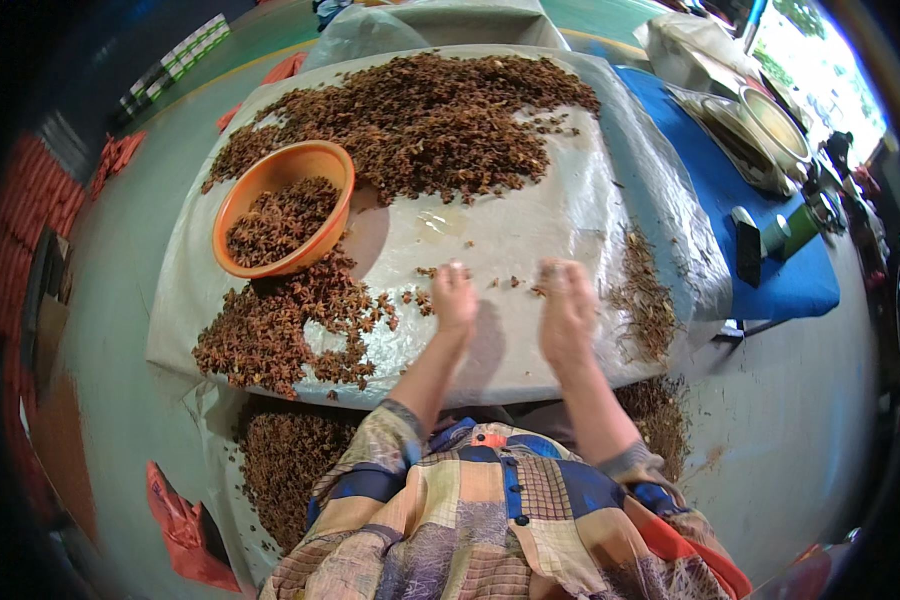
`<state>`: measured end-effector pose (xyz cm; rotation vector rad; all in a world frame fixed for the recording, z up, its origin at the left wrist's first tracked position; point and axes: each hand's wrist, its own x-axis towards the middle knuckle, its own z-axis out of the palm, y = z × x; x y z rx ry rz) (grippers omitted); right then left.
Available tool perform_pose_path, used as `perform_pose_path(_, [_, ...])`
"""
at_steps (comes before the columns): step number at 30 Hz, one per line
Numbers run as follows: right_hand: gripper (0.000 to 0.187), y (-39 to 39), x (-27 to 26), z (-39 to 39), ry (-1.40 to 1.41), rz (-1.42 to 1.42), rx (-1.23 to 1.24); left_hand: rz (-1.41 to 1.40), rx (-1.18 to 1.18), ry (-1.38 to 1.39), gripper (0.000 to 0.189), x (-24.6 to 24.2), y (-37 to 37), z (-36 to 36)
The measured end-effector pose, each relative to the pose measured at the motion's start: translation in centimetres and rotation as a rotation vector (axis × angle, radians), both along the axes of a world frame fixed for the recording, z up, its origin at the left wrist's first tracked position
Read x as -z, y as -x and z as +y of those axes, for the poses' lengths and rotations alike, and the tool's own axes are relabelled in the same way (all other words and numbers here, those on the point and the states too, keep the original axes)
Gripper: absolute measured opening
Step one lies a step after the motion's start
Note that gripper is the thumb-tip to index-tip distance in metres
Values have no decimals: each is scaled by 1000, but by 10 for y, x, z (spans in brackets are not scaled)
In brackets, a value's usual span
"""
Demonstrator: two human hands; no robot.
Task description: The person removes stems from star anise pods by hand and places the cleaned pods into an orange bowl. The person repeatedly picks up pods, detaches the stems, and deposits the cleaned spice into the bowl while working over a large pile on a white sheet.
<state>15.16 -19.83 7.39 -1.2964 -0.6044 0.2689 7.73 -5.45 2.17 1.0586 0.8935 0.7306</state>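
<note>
My left hand (456,300) is over the middle of the plastic-covered table (457,232), fingers bent. A few loose star anise pods (418,300) lie just left of it. To its right, my right hand (568,307) is blurred, its fingers close together; a small brown piece (540,291) shows at its left edge. Whether either hand pinches anything cannot be made out. Between the hands lie small scraps (515,282). An orange plastic basin (229,232), tilted and part filled with star anise (285,221), rests left of my hands. A loose heap of star anise (270,337) spreads below the basin.
A large heap of star anise (450,112) covers the table's far side. Stalks and debris (645,300) lie along the right edge. A blue table (780,292) at right bears a phone (748,255) and a green cup (799,232). More brown material (292,465) lies below the near edge.
</note>
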Motion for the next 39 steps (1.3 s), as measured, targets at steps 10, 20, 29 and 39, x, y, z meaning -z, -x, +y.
perform_pose_path(10, [61, -47, 92, -6, 1091, -748, 165, 604, 248, -1269, 72, 7, 48, 103])
perform_pose_path(20, [51, -114, 96, 61, 775, -643, 261, 672, -83, -691, 85, 60, -101, 316])
perform_pose_path(29, [37, -119, 104, 47, 466, -303, 179, 542, 136, -1237, 46, 81, -92, 222])
perform_pose_path(39, [30, -17, -153, -76, -481, -606, -53, 875, 714, -1454, 63, 33, -26, 52])
